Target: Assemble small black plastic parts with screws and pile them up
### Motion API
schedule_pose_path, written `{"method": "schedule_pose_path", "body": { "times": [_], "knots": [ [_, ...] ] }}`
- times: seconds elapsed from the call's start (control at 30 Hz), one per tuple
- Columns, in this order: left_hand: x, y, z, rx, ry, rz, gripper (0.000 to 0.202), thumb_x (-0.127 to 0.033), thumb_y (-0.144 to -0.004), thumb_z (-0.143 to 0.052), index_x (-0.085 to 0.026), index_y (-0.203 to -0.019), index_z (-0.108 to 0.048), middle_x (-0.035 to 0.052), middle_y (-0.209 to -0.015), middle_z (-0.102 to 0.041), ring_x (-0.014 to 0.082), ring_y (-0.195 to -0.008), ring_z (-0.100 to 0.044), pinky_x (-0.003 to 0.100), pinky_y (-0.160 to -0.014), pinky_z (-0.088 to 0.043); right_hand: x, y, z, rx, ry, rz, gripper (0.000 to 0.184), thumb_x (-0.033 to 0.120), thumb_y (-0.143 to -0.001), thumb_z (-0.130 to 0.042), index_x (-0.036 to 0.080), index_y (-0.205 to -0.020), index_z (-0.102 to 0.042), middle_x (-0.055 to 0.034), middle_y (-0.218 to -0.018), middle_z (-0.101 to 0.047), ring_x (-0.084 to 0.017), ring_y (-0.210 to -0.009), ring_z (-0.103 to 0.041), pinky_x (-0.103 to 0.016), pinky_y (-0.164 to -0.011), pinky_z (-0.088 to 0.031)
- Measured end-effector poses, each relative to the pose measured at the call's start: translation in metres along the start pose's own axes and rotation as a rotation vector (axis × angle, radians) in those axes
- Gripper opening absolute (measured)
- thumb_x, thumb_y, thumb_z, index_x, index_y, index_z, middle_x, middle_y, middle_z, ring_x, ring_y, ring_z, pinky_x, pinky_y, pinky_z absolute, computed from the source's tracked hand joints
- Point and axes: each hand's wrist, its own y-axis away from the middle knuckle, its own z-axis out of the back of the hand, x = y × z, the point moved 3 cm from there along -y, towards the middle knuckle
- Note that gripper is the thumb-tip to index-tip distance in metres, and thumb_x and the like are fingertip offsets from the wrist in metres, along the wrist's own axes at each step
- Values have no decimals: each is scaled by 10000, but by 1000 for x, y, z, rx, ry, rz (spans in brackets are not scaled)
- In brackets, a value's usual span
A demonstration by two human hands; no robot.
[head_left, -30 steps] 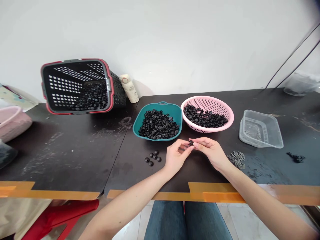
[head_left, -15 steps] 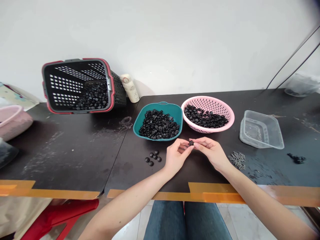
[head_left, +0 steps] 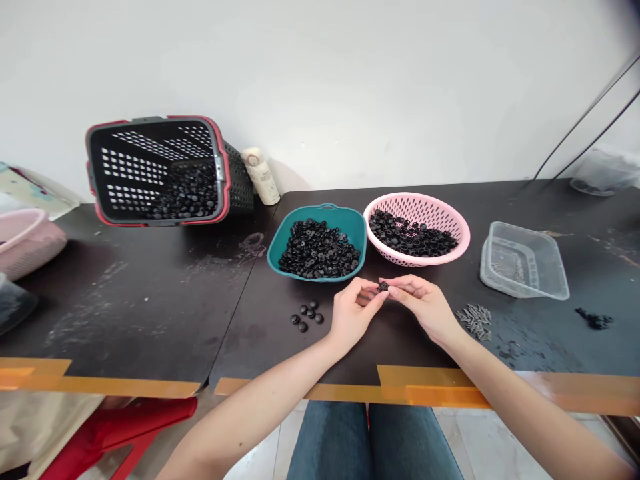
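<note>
Which way the pinched part (head_left: 383,287) points is unclear

We count one left hand (head_left: 353,308), one right hand (head_left: 425,305) and one small black piece (head_left: 383,287) between them. To their left we make out at least six loose round caps (head_left: 319,319). Farther off we find two pink baskets (head_left: 463,235), one teal basin (head_left: 288,228), one dark crate (head_left: 236,179) and one pale bottle (head_left: 263,179). The screws (head_left: 477,321), right, are too many for us to number.
</note>
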Motion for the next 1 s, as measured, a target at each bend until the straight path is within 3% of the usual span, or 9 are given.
{"method": "schedule_pose_path", "body": {
  "times": [0.87,1.0],
  "knots": [
    [0,0,1,21,4,21,229,-374,-765,-678,-170,-839,-605,15,-764,-646,122,-670,-612,240,-631,-522,2,2,-3,25,-1,-54,269,393,-739,-718,222,-947,-716,-61,-996,-716,-234,-953,-652,-422,-915,-506],
    [3,1,1,31,29,50,265,-356,-732,-710,-179,-854,-555,-31,-678,-577,93,-593,-545,207,-574,-468,3,4,-5,64,-88,-134,271,390,-744,-716,208,-943,-721,-60,-936,-723,-209,-876,-665,-409,-896,-513]
  ]
}}
